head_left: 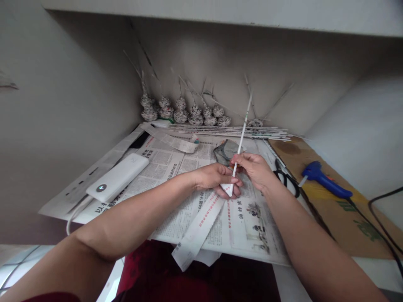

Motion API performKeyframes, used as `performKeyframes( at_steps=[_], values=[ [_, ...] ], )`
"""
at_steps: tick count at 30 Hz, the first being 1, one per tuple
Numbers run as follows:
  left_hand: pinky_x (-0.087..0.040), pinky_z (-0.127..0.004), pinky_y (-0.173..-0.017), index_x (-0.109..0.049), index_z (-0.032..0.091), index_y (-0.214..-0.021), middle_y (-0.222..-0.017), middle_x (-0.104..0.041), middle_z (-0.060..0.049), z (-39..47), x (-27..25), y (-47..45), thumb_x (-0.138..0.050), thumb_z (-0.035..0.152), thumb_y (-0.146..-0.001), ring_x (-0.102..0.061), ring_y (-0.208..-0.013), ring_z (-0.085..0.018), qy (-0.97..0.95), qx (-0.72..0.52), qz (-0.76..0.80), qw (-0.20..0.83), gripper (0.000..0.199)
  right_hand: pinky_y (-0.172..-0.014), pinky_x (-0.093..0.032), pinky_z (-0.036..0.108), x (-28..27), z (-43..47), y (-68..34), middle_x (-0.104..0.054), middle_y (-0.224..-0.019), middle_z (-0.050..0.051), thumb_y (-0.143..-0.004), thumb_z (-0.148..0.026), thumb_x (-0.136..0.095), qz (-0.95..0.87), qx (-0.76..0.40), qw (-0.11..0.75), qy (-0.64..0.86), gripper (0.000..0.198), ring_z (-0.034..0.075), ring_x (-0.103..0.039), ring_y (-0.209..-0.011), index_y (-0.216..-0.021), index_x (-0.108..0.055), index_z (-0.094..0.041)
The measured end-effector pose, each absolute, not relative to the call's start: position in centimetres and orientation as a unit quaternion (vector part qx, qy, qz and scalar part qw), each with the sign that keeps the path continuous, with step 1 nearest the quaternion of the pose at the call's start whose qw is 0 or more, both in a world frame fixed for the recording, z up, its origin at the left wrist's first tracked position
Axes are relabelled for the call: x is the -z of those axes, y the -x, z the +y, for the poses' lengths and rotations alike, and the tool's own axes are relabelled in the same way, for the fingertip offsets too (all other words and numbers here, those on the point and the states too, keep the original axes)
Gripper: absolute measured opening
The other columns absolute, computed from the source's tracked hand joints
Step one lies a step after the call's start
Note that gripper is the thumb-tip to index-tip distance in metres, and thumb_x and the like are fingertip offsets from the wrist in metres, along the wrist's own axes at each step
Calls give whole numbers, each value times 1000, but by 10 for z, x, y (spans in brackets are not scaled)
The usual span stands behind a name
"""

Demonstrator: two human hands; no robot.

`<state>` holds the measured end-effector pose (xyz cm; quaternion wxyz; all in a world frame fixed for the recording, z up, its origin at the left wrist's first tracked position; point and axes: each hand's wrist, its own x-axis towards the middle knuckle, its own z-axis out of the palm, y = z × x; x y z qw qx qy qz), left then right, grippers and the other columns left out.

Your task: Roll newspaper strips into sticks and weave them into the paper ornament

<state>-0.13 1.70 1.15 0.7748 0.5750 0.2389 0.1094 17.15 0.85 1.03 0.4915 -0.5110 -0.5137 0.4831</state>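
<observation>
Holding one rolled-paper tube (243, 134) in both hands, over newspaper sheets (170, 163). Left hand (214, 176) has fingers closed round the lower end, where a paper strip (204, 222) seems to join, likely keeping the wrap tight. Right hand (255, 167) pinches the shaft just above, fingers closed, probably steadying or turning it. Tube slants up and away; strip trails past the edge toward the lap. Paper-tube bundle (214, 131) and woven gourds (180, 111) sit behind, apparently leaving working room.

A slim, white rolled paper tube (243, 134) slants upright above the newspaper sheet (171, 159); a flat, red-printed paper strip (201, 226) extends from its lower end, overhanging the sheet's near edge.
</observation>
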Motion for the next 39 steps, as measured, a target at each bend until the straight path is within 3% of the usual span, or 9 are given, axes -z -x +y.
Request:
performKeyframes(
  at_steps=[4, 7, 10, 14, 21, 26, 30, 39],
  values=[
    [-52, -31, -64, -64, 11, -97, -84, -68, -11, 19, -11, 2, -66, 37, -77, -66, -76, -19, -563, -116, 239, 782, 33, -73, -48, 34, -1, 17, -175, -66, -88, 9, -85, -52, -47, -619, -241, 497, 558, 42, 21, -59, -81, -92, -70, -18],
    [-52, -29, -63, -64, 11, -97, -83, -67, -10, 21, -9, 3, -66, 37, -77, -66, -73, -17, -566, -117, 231, 783, 33, -92, -41, 41, 10, 26, -176, -61, -112, 11, -86, -40, -48, -723, -61, 398, 562, 36, 26, -52, -104, -111, -66, -21],
    [-51, -28, -63, -64, 10, -97, -83, -67, -10, 23, -6, 3, -66, 38, -76, -65, -71, -16, -578, -119, 218, 777, 35, -90, -41, 38, 20, 35, -174, -61, -112, 10, -84, -34, -51, -758, -2, 287, 586, 31, 27, -50, -103, -107, -69, -22],
    [-52, -29, -64, -64, 11, -96, -79, -66, -9, 24, -3, 3, -68, 42, -74, -65, -73, -16, -588, -128, 218, 768, 38, -80, -42, 32, 24, 41, -170, -65, -92, 9, -88, -28, -43, -740, 39, 257, 621, 30, 23, -54, -90, -89, -72, -19],
    [-52, -31, -63, -64, 11, -92, -78, -66, -8, 23, -1, 1, -70, 47, -68, -65, -72, -17, -587, -138, 225, 766, 43, -62, -36, 28, 13, 49, -161, -68, -82, 9, -90, -44, -40, -692, 25, 234, 682, 39, 19, -59, -70, -89, -71, -20],
    [-53, -31, -61, -64, 12, -91, -77, -66, -8, 24, -1, 2, -70, 45, -69, -65, -71, -17, -578, -149, 228, 769, 40, -59, -35, 27, 12, 52, -160, -68, -81, 9, -88, -54, -37, -675, 7, 235, 699, 46, 20, -60, -72, -88, -70, -22],
    [-54, -32, -60, -64, 12, -89, -77, -66, -8, 25, -2, 1, -69, 40, -72, -65, -73, -18, -560, -161, 236, 778, 34, -64, -37, 27, 17, 51, -167, -67, -88, 8, -91, -43, -35, -706, 18, 240, 666, 38, 20, -59, -78, -88, -66, -21],
    [-54, -30, -61, -63, 13, -94, -83, -66, -9, 24, -3, 2, -66, 40, -75, -64, -78, -18, -568, -153, 225, 777, 34, -75, -40, 33, 17, 50, -180, -62, -83, 10, -86, -31, -37, -656, 30, 409, 633, 27, 23, -54, -81, -85, -61, -18]
  ],
)
